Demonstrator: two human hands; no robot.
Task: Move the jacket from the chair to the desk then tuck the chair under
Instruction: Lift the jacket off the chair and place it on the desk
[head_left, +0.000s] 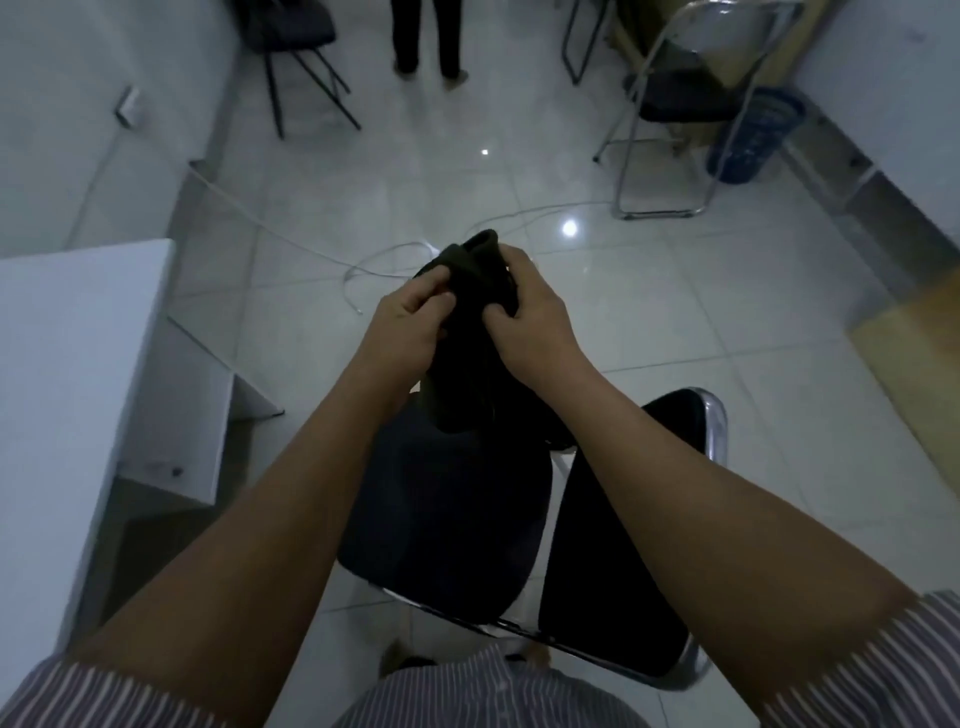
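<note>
A dark jacket (470, 332) hangs bunched between my hands, lifted above the chair. My left hand (410, 325) grips its left side and my right hand (530, 312) grips its right side near the top. Below stands the folding chair (447, 514) with a dark padded seat, a black backrest at the right and a chrome frame. The jacket's lower end hangs down to the seat's far edge. The white desk (72, 364) stands at the left, its top level with my left forearm.
A white cable (374, 265) trails over the tiled floor beyond the chair. Two more chairs stand farther off, a folding chair (670, 104) at the right and a black chair (296, 47) at the back. A person's legs (426, 41) stand at the back. A blue bin (753, 135) sits by the right wall.
</note>
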